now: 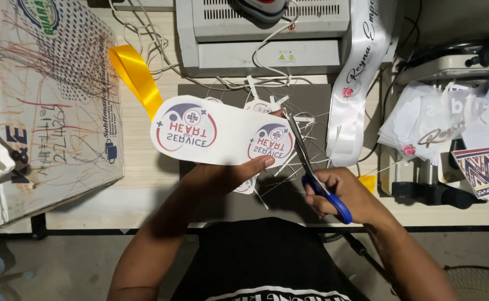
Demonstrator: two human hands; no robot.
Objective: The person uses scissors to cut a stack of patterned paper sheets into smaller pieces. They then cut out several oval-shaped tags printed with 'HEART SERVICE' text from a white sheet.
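My left hand (226, 175) holds a white paper sheet (222, 132) with two round red-and-purple printed emblems, thumb on top near its right emblem. My right hand (342, 192) grips blue-handled scissors (317, 173). Their blades point up and away and meet the sheet's right edge. Thin white paper offcuts (297, 120) and cut-out emblems lie on the grey mat (266, 95) beneath.
A scribbled cardboard box (49, 100) stands at left, with a yellow ribbon (135, 75) beside it. A grey laminating machine (266, 33) sits at the back. A white satin sash (356, 78) hangs at right, next to stacked prints (450, 122) and a black tool (434, 195).
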